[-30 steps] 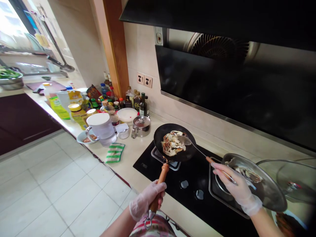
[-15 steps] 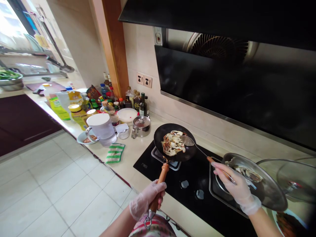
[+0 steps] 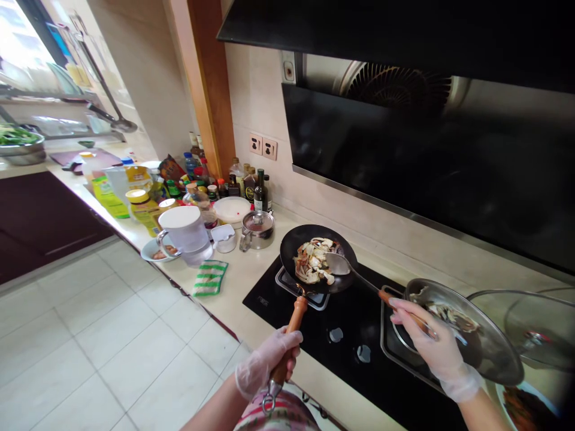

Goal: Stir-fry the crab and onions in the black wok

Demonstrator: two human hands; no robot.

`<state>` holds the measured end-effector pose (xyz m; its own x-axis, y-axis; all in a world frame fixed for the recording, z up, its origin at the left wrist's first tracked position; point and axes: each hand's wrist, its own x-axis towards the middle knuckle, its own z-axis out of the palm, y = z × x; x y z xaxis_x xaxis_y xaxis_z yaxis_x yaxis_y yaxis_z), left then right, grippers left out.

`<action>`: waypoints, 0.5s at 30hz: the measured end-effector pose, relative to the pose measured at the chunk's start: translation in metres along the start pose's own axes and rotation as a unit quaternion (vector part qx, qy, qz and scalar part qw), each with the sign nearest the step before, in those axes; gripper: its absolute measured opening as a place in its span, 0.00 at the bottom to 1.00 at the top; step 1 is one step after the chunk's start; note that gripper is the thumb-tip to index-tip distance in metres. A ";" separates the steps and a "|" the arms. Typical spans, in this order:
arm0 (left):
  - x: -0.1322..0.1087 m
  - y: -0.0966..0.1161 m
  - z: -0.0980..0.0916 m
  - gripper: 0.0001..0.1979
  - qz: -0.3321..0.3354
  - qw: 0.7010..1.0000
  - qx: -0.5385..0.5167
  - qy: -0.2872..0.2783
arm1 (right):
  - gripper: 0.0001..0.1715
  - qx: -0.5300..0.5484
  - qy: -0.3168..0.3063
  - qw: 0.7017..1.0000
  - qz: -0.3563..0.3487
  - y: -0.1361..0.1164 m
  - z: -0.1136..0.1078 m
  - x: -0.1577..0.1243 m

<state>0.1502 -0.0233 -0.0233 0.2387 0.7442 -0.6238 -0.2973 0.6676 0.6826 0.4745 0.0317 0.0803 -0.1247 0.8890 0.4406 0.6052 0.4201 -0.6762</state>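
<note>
My left hand (image 3: 272,358), in a clear plastic glove, is closed around the wooden handle of a black wok (image 3: 287,251) on the left burner. Pale and browned sliced food (image 3: 309,258), perhaps mushroom, lies in the wok. My right hand (image 3: 431,341), gloved too, grips the wooden handle of a metal spatula (image 3: 338,263). Its blade is inside the wok, against the right side of the food. Close behind the right hand, a grey frying pan (image 3: 489,353) with more such pieces rests on the right burner.
A glass lid (image 3: 548,323) and a plate of dark food (image 3: 523,407) are at the far right. Left of the black stove (image 3: 309,344) are a striped cloth (image 3: 210,278), a water pitcher (image 3: 184,233), a small lidded pot (image 3: 258,230) and several bottles. A range hood (image 3: 404,161) hangs above.
The spatula blade has shifted a little down and toward me in the wok, its face turned differently. My right hand has moved slightly right and down; my left hand holds still.
</note>
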 end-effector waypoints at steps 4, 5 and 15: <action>0.001 -0.001 -0.001 0.20 0.005 1.000 0.000 -0.002 | 0.13 -0.012 0.022 0.999 -0.039 0.013 0.011 0.001; 0.001 -0.001 -0.001 0.20 0.004 1.000 0.000 -0.002 | 0.14 -0.017 0.022 0.998 -0.051 0.016 0.014 0.003; -0.001 0.001 -0.001 0.20 0.005 1.000 -0.002 -0.006 | 0.16 0.013 0.095 0.993 0.068 0.013 0.036 0.007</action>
<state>0.1492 -0.0235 -0.0225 0.2461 0.7513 -0.6124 -0.3027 0.6597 0.6878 0.4531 0.0501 0.0536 0.1090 0.8882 0.4463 0.5863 0.3051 -0.7505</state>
